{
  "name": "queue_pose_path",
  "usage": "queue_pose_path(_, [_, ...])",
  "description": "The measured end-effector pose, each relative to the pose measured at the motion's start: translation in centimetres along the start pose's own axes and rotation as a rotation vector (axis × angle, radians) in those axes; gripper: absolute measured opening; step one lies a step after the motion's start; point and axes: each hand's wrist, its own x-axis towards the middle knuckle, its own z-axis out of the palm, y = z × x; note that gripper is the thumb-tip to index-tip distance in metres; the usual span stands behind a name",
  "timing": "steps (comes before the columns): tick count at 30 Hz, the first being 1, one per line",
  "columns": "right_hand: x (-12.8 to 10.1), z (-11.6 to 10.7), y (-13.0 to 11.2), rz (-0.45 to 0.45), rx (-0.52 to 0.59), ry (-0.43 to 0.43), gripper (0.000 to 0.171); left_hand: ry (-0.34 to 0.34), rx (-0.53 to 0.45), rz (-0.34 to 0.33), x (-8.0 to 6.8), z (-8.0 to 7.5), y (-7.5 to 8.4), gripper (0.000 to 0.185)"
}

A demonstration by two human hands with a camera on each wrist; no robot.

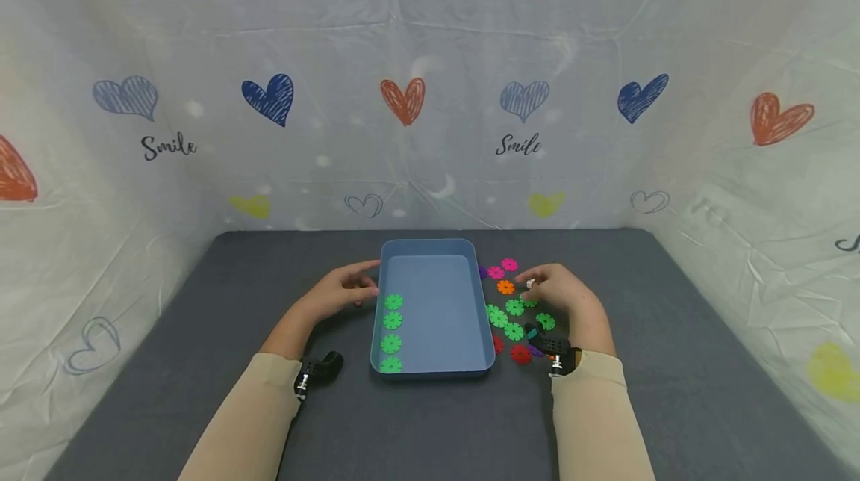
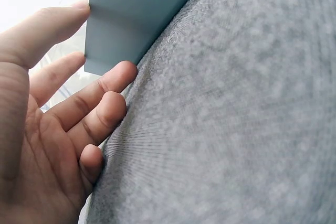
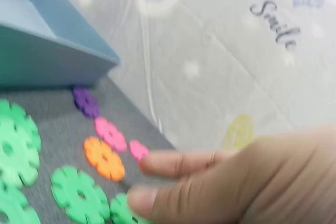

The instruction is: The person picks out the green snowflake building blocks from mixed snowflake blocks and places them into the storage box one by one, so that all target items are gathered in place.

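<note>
A shallow blue tray (image 1: pixel 437 317) lies on the grey cloth, with a column of several green notched flower discs (image 1: pixel 392 320) along its left side. At the tray's left wall is my left hand (image 1: pixel 339 290), thumb and fingertips touching it; the left wrist view shows the lower fingers bent loosely on the cloth. To the right of the tray, my right hand (image 1: pixel 561 288) hovers over a green disc (image 3: pixel 122 208), partly hidden beneath the thumb. Its thumb and index finger are apart in the right wrist view, with nothing seen between them.
Loose discs lie right of the tray: several green (image 1: pixel 513 331), orange (image 1: pixel 505 287), pink (image 1: pixel 509 264), red (image 1: pixel 520 353) and purple (image 3: pixel 86 102). Some overlap. A white curtain (image 1: pixel 457 167) printed with hearts rises behind the cloth-covered table (image 1: pixel 437 429).
</note>
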Motion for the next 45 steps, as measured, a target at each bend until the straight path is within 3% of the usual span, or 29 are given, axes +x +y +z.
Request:
queue_pose_path(5, [-0.1,0.0,1.0,0.097,-0.020,0.009,0.035,0.004,0.008,0.000,0.1,0.1,-0.1,0.064])
queue_pose_path(8, [0.1,-0.1,1.4,0.111,-0.017,0.017,0.035,0.001,0.005,0.002,0.1,0.1,-0.1,0.064])
queue_pose_path(16, [0.1,0.0,2.1,0.039,-0.038,0.030,0.035,0.000,-0.003,-0.002,0.1,0.2,-0.2,0.063])
queue_pose_path(23, [0.2,-0.4,0.2,-0.062,-0.034,0.116,0.041,0.007,0.003,0.001,1.6,0.1,-3.6,0.066])
queue_pose_path(25, [0.1,-0.5,-0.8,-0.085,-0.020,0.130,0.042,0.008,0.001,0.004,1.6,0.1,-3.6,0.067])
queue_pose_path(30, [0.1,-0.1,-3.7,-0.165,0.060,0.186,0.041,0.015,-0.005,-0.006,1.5,0.0,-3.7,0.067])
queue_pose_path(37, [0.4,2.6,-7.5,-0.238,0.295,0.246,0.042,0.011,-0.004,0.001,1.5,0.0,-3.7,0.066])
queue_pose_path(45, [1.0,6.7,-10.3,-0.267,0.476,0.204,0.042,0.010,0.004,0.000,1.7,0.1,-3.7,0.066])
